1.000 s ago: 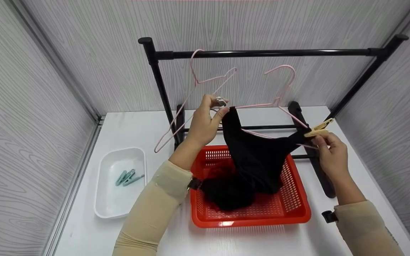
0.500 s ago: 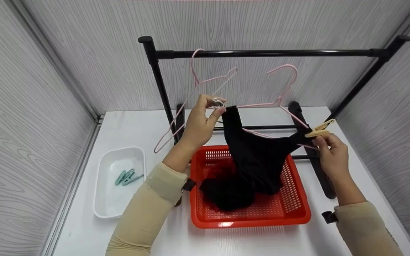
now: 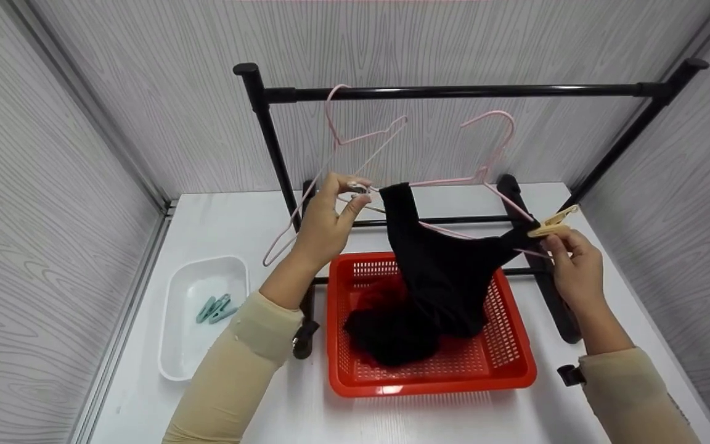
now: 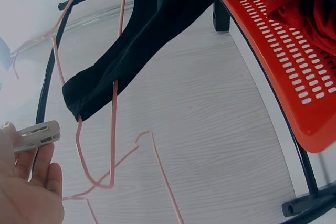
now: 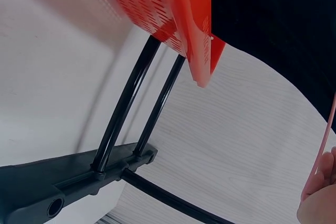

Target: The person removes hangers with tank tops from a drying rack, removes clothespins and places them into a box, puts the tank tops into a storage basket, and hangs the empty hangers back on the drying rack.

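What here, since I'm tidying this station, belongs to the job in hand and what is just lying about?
Likely in use:
black garment
yellow peg clipped on it
pink hanger in right hand
pale peg in left hand

Idle, perhaps for later:
other hanger on rack
green pegs in white tray
red cloth in red basket

Red basket (image 3: 432, 390): on white tabletop (image 3: 330, 419). Relative to the basket: white tray (image 3: 176, 348) containing green clothespins (image 3: 214, 308), 9 o'clock; black rack (image 3: 453, 92), crossbar at 12 o'clock; pink hanger hooked over the crossbar (image 3: 364, 137), 11 o'clock. Wood-grain panel (image 3: 453, 43): 12 o'clock, behind crossbar.
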Available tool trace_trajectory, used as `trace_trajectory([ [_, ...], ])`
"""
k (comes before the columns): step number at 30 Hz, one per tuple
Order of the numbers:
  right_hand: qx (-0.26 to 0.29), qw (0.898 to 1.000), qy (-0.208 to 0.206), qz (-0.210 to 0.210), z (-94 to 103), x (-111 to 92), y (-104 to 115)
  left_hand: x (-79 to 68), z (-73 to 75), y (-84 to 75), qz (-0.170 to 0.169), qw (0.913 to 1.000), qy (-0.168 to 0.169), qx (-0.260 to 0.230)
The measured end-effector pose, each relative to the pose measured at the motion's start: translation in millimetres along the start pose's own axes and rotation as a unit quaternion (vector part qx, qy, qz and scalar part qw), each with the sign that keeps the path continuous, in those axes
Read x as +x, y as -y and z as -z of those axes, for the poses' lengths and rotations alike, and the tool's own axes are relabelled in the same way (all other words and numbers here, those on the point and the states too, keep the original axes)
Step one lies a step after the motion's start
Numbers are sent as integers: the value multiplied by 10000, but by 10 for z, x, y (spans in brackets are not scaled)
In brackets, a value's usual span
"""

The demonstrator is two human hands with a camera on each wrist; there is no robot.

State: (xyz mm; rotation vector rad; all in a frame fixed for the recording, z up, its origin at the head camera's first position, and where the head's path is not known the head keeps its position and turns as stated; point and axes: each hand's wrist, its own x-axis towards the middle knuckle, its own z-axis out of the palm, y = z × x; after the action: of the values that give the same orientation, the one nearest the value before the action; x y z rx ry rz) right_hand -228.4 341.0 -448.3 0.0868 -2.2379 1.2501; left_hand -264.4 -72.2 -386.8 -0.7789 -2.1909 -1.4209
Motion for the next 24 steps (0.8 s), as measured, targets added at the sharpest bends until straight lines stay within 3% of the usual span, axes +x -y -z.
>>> trace_trajectory([
  [8,-41,10000,8,42,16,10,-10,-151,284,44,-227,9992,-307,106],
  [15,199,9998,-25,27,13,3,-7,-342,543,88,-78,9975,-631,323],
  [24,-60,10000,-45,25,47,-60,326,-558,828,134,10,9940,-970,499],
])
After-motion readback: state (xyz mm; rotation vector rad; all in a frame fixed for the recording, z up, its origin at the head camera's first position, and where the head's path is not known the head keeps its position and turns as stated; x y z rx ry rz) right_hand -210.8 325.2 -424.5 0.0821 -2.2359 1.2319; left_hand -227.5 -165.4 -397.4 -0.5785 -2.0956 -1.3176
